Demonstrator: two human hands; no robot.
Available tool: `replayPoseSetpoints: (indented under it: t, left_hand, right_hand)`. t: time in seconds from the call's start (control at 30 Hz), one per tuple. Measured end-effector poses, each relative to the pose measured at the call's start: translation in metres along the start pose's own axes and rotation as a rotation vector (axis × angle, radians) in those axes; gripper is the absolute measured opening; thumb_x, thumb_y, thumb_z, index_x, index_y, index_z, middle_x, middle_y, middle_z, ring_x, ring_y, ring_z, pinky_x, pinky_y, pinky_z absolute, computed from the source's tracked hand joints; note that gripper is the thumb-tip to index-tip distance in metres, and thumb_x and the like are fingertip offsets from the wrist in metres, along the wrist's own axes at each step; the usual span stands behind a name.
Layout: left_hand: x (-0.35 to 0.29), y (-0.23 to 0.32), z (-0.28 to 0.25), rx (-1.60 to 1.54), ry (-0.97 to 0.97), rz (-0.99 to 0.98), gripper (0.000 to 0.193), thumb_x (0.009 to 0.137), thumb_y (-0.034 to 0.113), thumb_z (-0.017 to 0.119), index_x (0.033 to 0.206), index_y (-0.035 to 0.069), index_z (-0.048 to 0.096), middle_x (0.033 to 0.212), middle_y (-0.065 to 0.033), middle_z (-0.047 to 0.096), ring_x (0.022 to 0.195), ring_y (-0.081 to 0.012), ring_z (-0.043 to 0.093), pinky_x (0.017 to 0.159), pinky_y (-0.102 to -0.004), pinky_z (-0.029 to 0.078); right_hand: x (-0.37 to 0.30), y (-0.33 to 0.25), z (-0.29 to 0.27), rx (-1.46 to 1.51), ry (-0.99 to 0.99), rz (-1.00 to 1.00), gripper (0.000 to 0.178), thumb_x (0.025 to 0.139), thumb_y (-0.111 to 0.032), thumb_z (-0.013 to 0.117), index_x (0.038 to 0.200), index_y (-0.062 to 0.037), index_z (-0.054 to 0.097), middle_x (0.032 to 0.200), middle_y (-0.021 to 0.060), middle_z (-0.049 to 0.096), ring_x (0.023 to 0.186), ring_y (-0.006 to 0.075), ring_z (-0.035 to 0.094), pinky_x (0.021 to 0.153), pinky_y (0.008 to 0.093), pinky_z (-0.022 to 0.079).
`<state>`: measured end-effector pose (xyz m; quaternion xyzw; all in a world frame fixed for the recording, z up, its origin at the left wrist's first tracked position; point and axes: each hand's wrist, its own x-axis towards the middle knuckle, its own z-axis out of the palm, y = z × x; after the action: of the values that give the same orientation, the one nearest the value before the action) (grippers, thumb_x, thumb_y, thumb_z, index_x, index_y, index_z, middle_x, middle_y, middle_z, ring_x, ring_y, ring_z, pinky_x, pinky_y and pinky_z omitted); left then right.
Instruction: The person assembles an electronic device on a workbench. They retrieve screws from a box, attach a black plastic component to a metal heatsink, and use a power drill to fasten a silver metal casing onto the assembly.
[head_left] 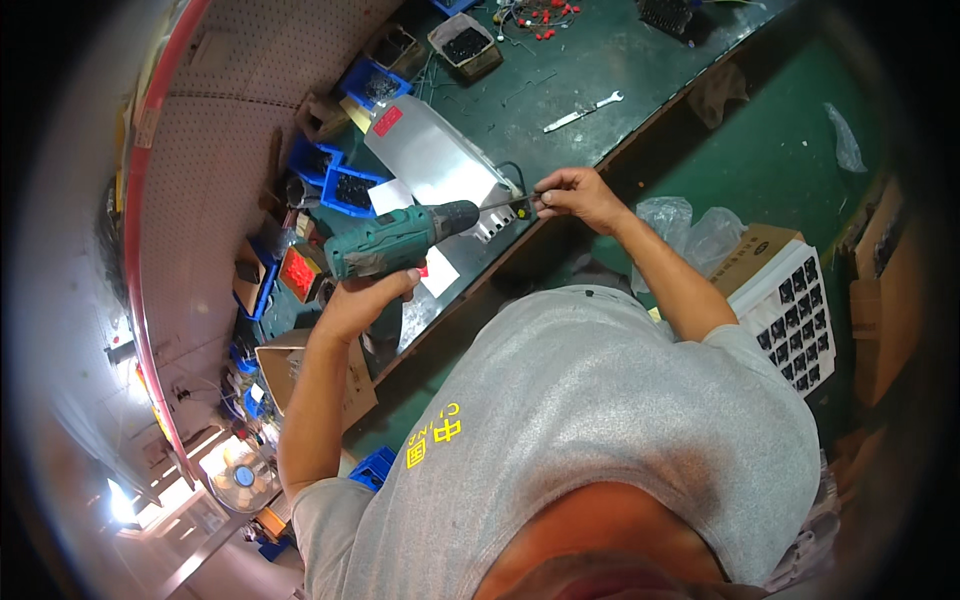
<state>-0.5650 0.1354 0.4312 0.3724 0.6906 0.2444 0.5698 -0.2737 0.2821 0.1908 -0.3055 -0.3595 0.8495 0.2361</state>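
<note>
My left hand (362,302) is wrapped round the grip of a teal cordless drill (385,242), which lies level over the workbench and points right. A long thin bit (505,203) runs out of its black chuck. At the bit's far end my right hand (582,198) has thumb and fingers pinched together; whatever is between them is too small to make out. Beneath and behind the drill sits a silver sheet-metal housing (435,150) with a red label and a slotted end. A dark cable (512,168) loops by that end, close to my right fingertips.
An open-end wrench (583,112) lies on the green bench top (545,85). Blue bins (350,190) of small parts line the back, beside a box of red pieces (299,273). Right of me, a carton (755,262) stands by a white tray of black parts (800,325).
</note>
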Motion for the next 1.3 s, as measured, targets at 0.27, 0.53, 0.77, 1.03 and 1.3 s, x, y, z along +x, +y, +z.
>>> replayPoseSetpoints:
  t: [0.27, 0.53, 0.77, 1.03, 1.3]
  left_hand:
    - [0.040, 0.035, -0.001, 0.430, -0.087, 0.376, 0.029, 0.086, 0.008, 0.075, 0.114, 0.002, 0.068, 0.099, -0.0041, 0.071, 0.086, -0.0158, 0.063, 0.079, -0.0329, 0.053]
    - [0.082, 0.064, 0.001, 0.935, -0.257, 0.251, 0.036, 0.082, 0.007, 0.073, 0.118, 0.002, 0.069, 0.104, -0.0128, 0.073, 0.095, -0.0240, 0.069, 0.087, -0.0378, 0.055]
    - [0.096, 0.079, 0.013, 1.137, -0.262, 0.184, 0.037, 0.080, 0.018, 0.074, 0.114, 0.006, 0.070, 0.097, -0.0180, 0.074, 0.092, -0.0339, 0.071, 0.085, -0.0422, 0.056]
    - [0.108, 0.076, 0.011, 1.180, -0.273, 0.166, 0.036, 0.079, 0.018, 0.072, 0.113, 0.007, 0.070, 0.099, -0.0187, 0.074, 0.093, -0.0352, 0.071, 0.084, -0.0436, 0.056]
    - [0.113, 0.086, 0.020, 1.152, -0.269, 0.124, 0.038, 0.079, 0.016, 0.073, 0.116, 0.007, 0.070, 0.100, -0.0172, 0.074, 0.093, -0.0321, 0.071, 0.084, -0.0413, 0.056]
  right_hand:
    - [0.046, 0.049, 0.018, -0.578, 0.243, -0.409, 0.023, 0.083, -0.008, 0.068, 0.103, 0.0001, 0.076, 0.097, 0.0126, 0.069, 0.082, 0.0222, 0.068, 0.078, 0.0339, 0.055]
    - [0.060, 0.075, 0.032, -0.574, 0.404, -0.373, 0.028, 0.085, -0.003, 0.062, 0.109, 0.0029, 0.073, 0.096, 0.0170, 0.076, 0.091, 0.0243, 0.074, 0.084, 0.0346, 0.057]
    - [0.059, 0.082, 0.033, -0.449, 0.485, -0.320, 0.029, 0.083, -0.005, 0.066, 0.109, 0.0048, 0.072, 0.096, 0.0161, 0.076, 0.086, 0.0224, 0.074, 0.081, 0.0329, 0.057]
    - [0.049, 0.049, 0.063, -0.526, 0.195, 0.294, 0.063, 0.074, -0.044, 0.089, 0.113, 0.0010, 0.070, 0.099, 0.0063, 0.068, 0.087, 0.0167, 0.064, 0.063, 0.0328, 0.055]
    - [0.059, 0.072, 0.050, -0.214, 0.081, 0.459, 0.053, 0.075, -0.043, 0.090, 0.110, -0.0071, 0.072, 0.095, 0.0018, 0.065, 0.085, 0.0142, 0.061, 0.073, 0.0321, 0.055]
